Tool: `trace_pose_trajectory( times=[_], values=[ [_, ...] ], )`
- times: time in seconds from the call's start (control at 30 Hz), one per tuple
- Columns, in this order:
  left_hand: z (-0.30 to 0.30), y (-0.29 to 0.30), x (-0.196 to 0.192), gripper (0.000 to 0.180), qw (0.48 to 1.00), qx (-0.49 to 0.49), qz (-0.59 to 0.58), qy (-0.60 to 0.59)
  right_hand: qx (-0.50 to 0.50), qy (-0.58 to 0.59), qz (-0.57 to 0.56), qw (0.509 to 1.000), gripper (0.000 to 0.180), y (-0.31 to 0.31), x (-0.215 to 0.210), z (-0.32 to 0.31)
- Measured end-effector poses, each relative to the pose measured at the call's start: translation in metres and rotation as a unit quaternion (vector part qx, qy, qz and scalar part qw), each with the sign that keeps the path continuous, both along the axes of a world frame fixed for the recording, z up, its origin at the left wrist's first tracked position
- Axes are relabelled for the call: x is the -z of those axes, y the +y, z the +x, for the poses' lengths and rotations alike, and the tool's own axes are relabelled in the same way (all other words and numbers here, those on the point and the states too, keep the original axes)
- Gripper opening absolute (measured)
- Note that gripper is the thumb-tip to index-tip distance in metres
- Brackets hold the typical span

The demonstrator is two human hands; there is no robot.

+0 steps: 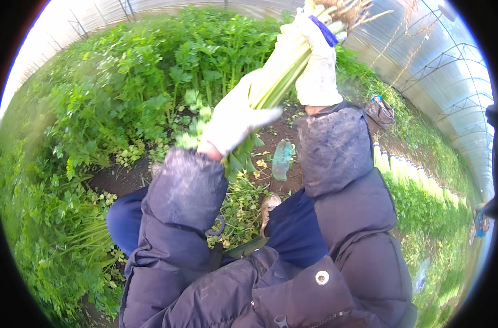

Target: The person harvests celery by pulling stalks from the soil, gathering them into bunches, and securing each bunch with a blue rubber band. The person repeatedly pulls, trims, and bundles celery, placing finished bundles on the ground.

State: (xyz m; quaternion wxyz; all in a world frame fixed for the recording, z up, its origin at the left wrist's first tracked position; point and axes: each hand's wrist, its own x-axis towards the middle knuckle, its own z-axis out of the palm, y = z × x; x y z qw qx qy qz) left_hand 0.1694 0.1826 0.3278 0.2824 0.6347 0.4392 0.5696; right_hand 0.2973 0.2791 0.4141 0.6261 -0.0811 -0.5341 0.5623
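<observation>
A bundle of celery is raised in front of me at a slant, its brown roots at the upper right and its leaves down by my left wrist. My right hand, in a white glove, is closed round the stalks just below the roots. A blue band shows there beside the fingers. Lower on the stalks, my white-gloved left hand grips the bundle with its thumb across the front. Its other fingers are partly hidden behind the stalks.
Dense celery plants grow ahead and to the left. A worn green object lies on the soil beyond my shoe. Banded celery bundles lie in a row at the right, near a dark bag. Clear greenhouse sheeting curves overhead.
</observation>
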Motion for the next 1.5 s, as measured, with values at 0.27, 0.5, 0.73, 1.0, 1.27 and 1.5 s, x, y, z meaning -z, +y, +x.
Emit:
trace_pose_trajectory(
  times=[0.27, 0.5, 0.73, 1.0, 1.27, 1.5],
  values=[
    [-0.022, -0.064, 0.079, 0.051, 0.985, -0.038, -0.107, -0.130, -0.184, -0.121, -0.028, 0.975, 0.058, -0.035, 0.073, -0.038],
    [-0.026, -0.058, 0.095, 0.053, 0.944, 0.100, -0.125, -0.288, -0.158, -0.182, -0.130, 0.962, 0.045, -0.078, 0.131, -0.040],
    [-0.063, -0.061, 0.094, 0.107, 0.941, 0.098, -0.325, 0.008, -0.065, -0.208, -0.038, 0.975, 0.051, -0.046, 0.105, -0.020],
    [-0.070, -0.033, 0.008, 0.082, 0.974, -0.023, 0.071, -0.213, 0.042, -0.380, 0.094, 0.919, 0.064, -0.074, 0.132, -0.060],
    [-0.061, -0.057, -0.029, 0.064, 0.934, -0.137, 0.208, -0.258, 0.086, -0.391, 0.076, 0.913, 0.128, -0.121, 0.145, -0.076],
    [-0.007, -0.054, -0.085, 0.075, 0.884, -0.010, 0.342, -0.318, 0.327, -0.166, 0.329, 0.870, 0.051, -0.065, 0.091, -0.041]
  ],
)
